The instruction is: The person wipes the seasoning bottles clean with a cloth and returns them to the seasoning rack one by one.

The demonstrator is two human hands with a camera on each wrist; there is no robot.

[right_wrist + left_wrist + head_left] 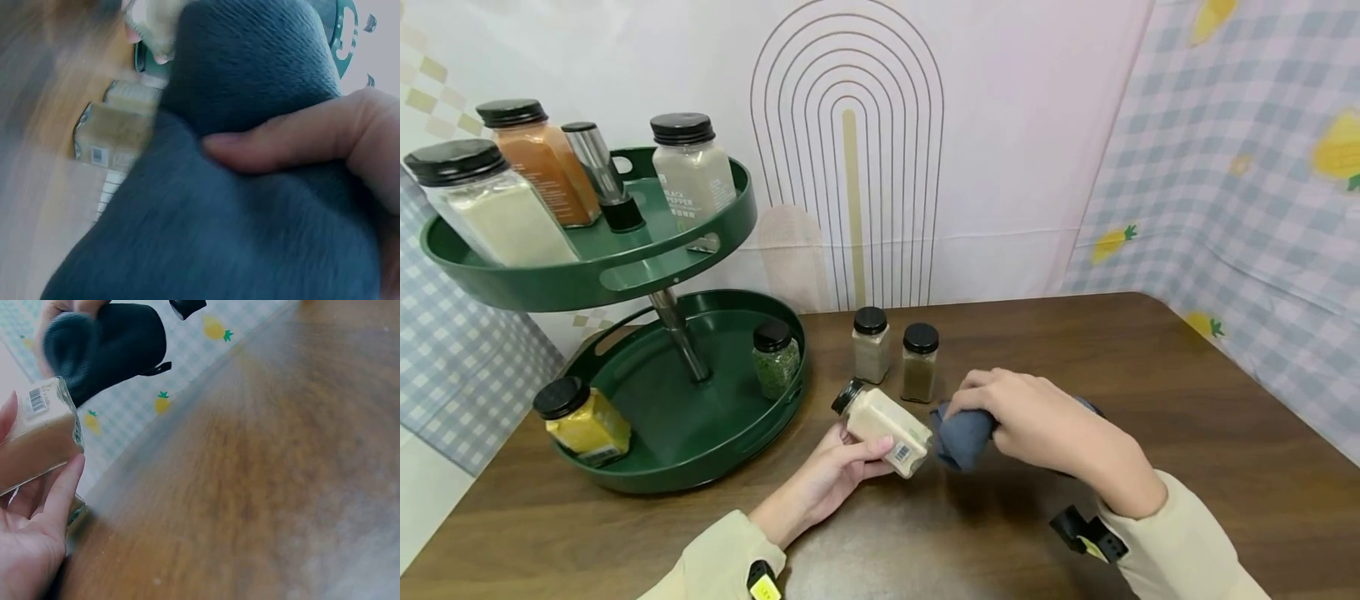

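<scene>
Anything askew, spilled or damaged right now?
No spill shows, and the cream-coloured jar in the left hand looks intact. But the yellow jar seems askew: it appears to lean leftward, lid past the edge of the lower tray, perhaps exaggerated by the camera angle.

Grn 2-tier tray (707,425) w/ blk-lidded jars (700,187) stands on brn tbl (1180,392).

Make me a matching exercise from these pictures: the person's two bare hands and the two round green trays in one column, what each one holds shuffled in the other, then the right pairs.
Column one
1. Bare left hand
2. Bare right hand
3. Upper round green tray
4. Lower round green tray

Column two
A. Clear black-lidded jar of green flakes
B. Soft blue-grey cloth
C. Clear black-lidded jar of orange powder
D. Clear black-lidded jar of cream powder, its barcode showing

Right pairs: 1-D; 2-B; 3-C; 4-A.
</scene>
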